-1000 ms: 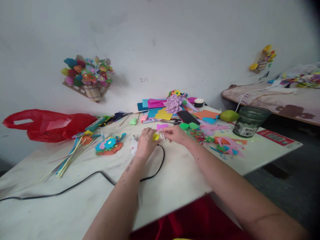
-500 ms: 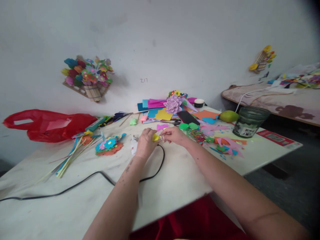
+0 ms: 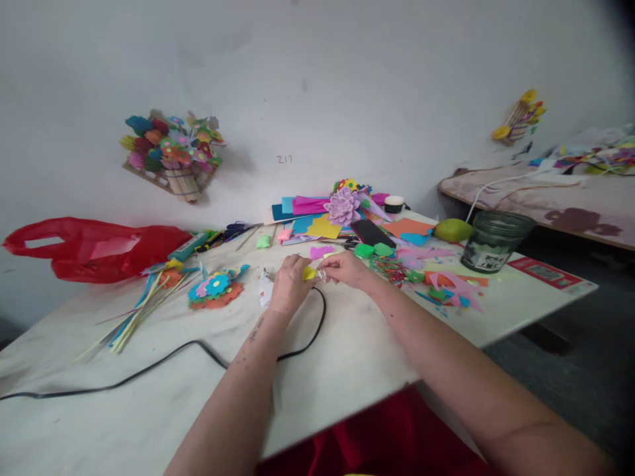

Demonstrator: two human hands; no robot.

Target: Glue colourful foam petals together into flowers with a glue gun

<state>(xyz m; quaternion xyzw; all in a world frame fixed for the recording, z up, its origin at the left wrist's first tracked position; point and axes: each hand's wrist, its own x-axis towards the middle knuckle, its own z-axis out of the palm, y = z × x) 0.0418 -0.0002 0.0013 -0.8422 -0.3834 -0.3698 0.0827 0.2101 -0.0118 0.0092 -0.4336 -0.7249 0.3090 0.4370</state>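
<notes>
Above the middle of the table, a small yellow piece (image 3: 309, 272) sits between my two hands; its exact kind is too small to make out. My left hand (image 3: 290, 284) is closed on its left side, fingers curled. From the right, my right hand (image 3: 342, 270) pinches at its edge, where something small and whitish shows at the fingertips. A black cable (image 3: 320, 324) passes just below the hands. Left of my left hand lies a white object (image 3: 266, 289), partly hidden. A bright pink foam piece (image 3: 321, 252) lies behind the hands.
Left: a red plastic bag (image 3: 99, 254), foam flowers (image 3: 217, 285) and thin strips (image 3: 133, 317). Right: foam scraps (image 3: 454, 285), a dark phone (image 3: 373, 233), a glass jar (image 3: 496, 241) and a yellow-green fruit (image 3: 453, 230). A lilac flower (image 3: 343, 206) stands at the back.
Almost nothing differs. Both hands hold nearly the same pose around the yellow piece, and the view has shifted very slightly.
</notes>
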